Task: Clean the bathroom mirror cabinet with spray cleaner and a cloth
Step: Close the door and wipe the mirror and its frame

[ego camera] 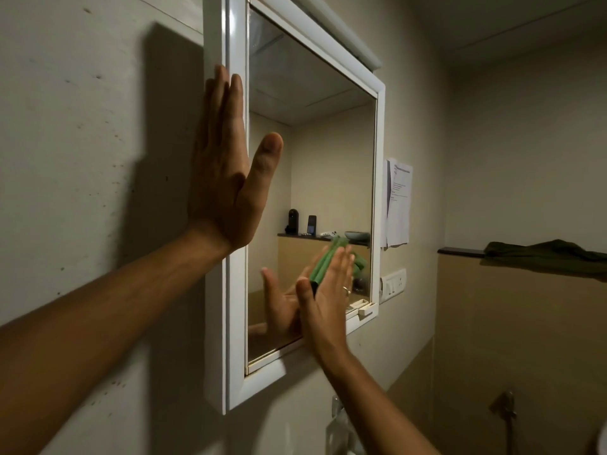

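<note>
- Hands: left hand [226,172] is flat and wide, fingers straight along the outer left edge of the white-framed mirror cabinet [235,323], thumb spread out over the glass. It holds nothing and appears to brace the cabinet.
- Right hand [328,300] is also flat, with straight fingers pressing a folded green cloth [323,264] against the lower right part of the rectangular mirror pane [328,159]. There is a ring on one finger.
- Cloth position: sandwiched between right palm and glass, low on the pane, near the bottom frame rail. Its long axis runs up along the fingers, tipped slightly right, with the top end showing past the fingertips.
- Key relation: most of the pane lies above and to the left of the right hand. The right hand is the nearer one for wiping. Judgement: the next stroke likely goes upward, with the cloth's long side leading if swept sideways.
- Container: the cabinet door appears shut, so its contents are hidden. There is a small white catch [365,310] at the lower right corner.
- Spray cleaner: not identified. A pale blurred object sits below the cabinet, but I cannot tell what it is.
- Surroundings: white printed paper sheet [399,201] on the wall just right of the cabinet, a white switch plate [394,284] below it, and a dark green garment [545,252] lying on a dark ledge [460,251] farther right.
</note>
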`<state>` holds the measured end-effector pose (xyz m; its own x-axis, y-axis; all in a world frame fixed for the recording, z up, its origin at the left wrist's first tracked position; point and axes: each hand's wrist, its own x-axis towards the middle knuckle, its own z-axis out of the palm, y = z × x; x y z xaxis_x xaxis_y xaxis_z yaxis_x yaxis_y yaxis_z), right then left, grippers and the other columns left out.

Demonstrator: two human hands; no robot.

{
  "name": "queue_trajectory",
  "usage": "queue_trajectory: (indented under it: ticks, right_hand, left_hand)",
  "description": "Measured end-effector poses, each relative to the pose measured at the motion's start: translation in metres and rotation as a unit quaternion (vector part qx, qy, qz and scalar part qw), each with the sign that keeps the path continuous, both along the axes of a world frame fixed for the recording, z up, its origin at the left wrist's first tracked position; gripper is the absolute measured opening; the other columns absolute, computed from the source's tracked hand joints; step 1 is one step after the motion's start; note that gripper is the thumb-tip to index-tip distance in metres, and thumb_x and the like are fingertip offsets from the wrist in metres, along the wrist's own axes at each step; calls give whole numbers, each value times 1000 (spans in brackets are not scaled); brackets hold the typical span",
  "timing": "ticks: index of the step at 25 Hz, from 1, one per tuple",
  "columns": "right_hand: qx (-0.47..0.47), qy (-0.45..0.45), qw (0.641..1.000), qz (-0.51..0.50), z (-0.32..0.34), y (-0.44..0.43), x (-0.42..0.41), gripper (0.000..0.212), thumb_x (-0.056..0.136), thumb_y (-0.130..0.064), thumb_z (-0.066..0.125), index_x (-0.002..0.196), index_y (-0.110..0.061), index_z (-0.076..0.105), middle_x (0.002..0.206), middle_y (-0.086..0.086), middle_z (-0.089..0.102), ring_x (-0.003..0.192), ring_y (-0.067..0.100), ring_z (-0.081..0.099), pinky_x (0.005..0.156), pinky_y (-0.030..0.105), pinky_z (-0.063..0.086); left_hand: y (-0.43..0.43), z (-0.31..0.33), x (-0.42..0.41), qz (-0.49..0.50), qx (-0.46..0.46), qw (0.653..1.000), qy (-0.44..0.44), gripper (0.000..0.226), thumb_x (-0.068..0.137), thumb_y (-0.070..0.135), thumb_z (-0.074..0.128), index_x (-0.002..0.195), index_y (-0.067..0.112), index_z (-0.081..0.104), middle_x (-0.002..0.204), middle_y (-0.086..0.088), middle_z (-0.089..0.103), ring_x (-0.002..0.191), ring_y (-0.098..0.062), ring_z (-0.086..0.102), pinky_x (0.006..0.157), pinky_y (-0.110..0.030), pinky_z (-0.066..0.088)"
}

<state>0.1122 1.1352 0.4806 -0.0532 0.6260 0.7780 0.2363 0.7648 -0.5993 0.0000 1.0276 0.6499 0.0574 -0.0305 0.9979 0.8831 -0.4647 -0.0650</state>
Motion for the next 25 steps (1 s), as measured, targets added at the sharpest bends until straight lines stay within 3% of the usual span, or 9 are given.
queue_trajectory:
  ticks: [2, 5, 8, 10, 14, 17, 20, 23, 25]
  right_hand:
    - [59, -29, 998, 21, 11, -56, -24, 118, 71, -99, 2, 161, -24, -16, 166, -10, -28, 153, 14, -25, 122, 55, -11]
    - [94, -94, 990, 49, -30, -108, -36, 114, 79, -94, 6, 162, -18, -10, 169, -3, -20, 156, 22, -18, 122, 56, -5]
    - [138, -160, 977, 15, -74, -105, -27, 108, 83, -91, 8, 163, -20, -8, 171, -1, -12, 158, 25, -9, 123, 61, 8]
    - [140, -154, 978, -20, -76, -80, -24, 104, 85, -89, 7, 163, -22, -10, 171, -2, -13, 158, 23, -9, 124, 58, 6]
    - [-30, -13, 998, -51, -44, 5, 0, 107, 76, -97, 13, 160, -37, -16, 167, -18, -21, 156, 13, -14, 123, 62, 9]
    - [-129, 48, 986, -91, -13, 59, 19, 115, 70, -100, 3, 161, -33, -12, 170, -12, -13, 157, 17, -7, 123, 63, 13]
    - [-202, 52, 972, -112, 15, 57, 22, 109, 78, -92, 5, 163, -26, -7, 172, -2, -4, 158, 24, 1, 126, 57, 9]
    - [-308, 71, 941, -124, 32, 48, 21, 124, 68, -98, 0, 163, -18, 9, 169, 8, 18, 153, 34, 23, 122, 57, 21]
    - [-356, 67, 921, -141, 37, 42, 22, 140, 58, -104, -6, 153, -12, 37, 151, 13, 48, 134, 36, 50, 109, 54, 41]
  left_hand:
    - [-6, 1, 4, 0, -7, 1000, -9, 95, 100, 72, 16, 162, -1, 13, 171, -19, 6, 159, -29, 4, 127, -52, 11]
    - [-6, 0, 3, 6, -12, 1000, -11, 95, 100, 72, 15, 162, -1, 13, 171, -20, 6, 159, -30, 4, 126, -54, 12]
    - [-5, -9, 4, 12, -2, 1000, -11, 92, 101, 69, 15, 161, -1, 15, 170, -21, 7, 159, -32, 5, 126, -55, 13]
    - [-5, -11, 4, 9, 3, 1000, -10, 91, 102, 68, 15, 161, -2, 15, 170, -21, 8, 159, -32, 6, 126, -55, 14]
    - [2, -10, 2, 12, 25, 1000, -6, 91, 103, 66, 16, 160, -6, 17, 169, -25, 10, 158, -35, 10, 126, -55, 16]
    - [7, -11, -1, 16, 32, 999, -6, 93, 103, 67, 14, 159, -7, 17, 167, -28, 12, 158, -38, 12, 126, -54, 16]
    - [7, -9, 1, 21, 34, 999, -12, 94, 102, 67, 14, 158, -8, 19, 167, -29, 14, 157, -38, 14, 126, -53, 17]
    - [8, -11, 3, 21, 37, 999, -15, 93, 103, 67, 16, 158, -8, 20, 166, -30, 14, 157, -40, 15, 125, -54, 17]
    - [7, -11, 5, 29, 32, 999, -15, 92, 102, 67, 16, 158, -7, 21, 167, -30, 14, 157, -39, 13, 125, -55, 16]
